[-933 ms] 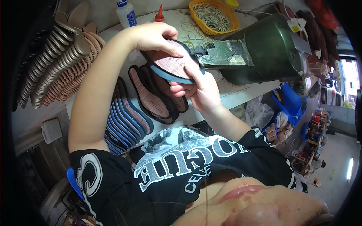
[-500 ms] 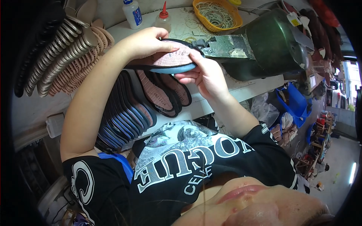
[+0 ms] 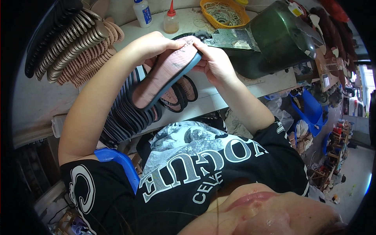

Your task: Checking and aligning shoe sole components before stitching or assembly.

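Observation:
Both hands grip a shoe insole [image 3: 168, 72] with a pinkish, lined top face and a blue-grey edge. It lies slanted, one end low and towards my left, the other up between my fingers. My left hand [image 3: 158, 44] pinches its upper end, thumb on the pink face. From the other side my right hand [image 3: 215, 64] holds the same end, thumb on top and fingers underneath. Behind the insole, a black strip curves near the small working end of a dark green machine [image 3: 278, 37]. Whether strip and insole are joined is hidden.
Beneath my hands stands a row of dark-edged insoles [image 3: 125, 113], with a few more pink insoles [image 3: 188, 88] beside it. Stacked sandal soles [image 3: 78, 47] fill the left. A white bottle [image 3: 143, 15], red-tipped squeeze bottle [image 3: 171, 23] and yellow basket [image 3: 213, 21] stand behind.
The insole has swung from nearly level to slanted, its free end dropping towards me and showing more pink face. Both hands still hold it.

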{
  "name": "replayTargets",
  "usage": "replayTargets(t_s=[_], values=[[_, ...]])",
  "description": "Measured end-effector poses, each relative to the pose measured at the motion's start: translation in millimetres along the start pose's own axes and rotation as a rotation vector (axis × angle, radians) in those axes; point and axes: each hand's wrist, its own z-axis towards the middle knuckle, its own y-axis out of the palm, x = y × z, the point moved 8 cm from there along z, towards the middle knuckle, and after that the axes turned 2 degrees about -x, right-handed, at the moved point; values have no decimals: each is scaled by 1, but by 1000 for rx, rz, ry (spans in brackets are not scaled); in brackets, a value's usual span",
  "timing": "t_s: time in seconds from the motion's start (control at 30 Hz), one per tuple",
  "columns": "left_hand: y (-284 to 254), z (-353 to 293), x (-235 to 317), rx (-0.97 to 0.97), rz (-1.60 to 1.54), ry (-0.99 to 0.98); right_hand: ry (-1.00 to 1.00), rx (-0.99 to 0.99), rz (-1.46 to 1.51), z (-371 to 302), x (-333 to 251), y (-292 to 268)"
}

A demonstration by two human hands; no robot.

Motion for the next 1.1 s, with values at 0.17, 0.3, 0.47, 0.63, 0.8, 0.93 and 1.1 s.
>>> replayTargets(t_s=[0.17,0.3,0.47,0.63,0.8,0.93,1.1], values=[[17,-16,-3,9,-157,-57,43,-57,-87,-16,4,-1],[28,-20,3,-47,-238,-77,195,-181,-371,-48,23,0],[29,-22,-1,-106,-287,-91,102,-116,-180,-40,14,-14],[21,-17,-2,-3,-289,3,120,-144,-157,-18,12,-14],[10,-5,-2,56,-298,-9,35,-133,-133,-11,4,-14],[3,0,-7,96,-372,13,157,-233,-161,-47,20,-10],[-2,13,-6,92,-417,6,289,-232,-64,-72,36,-5]])
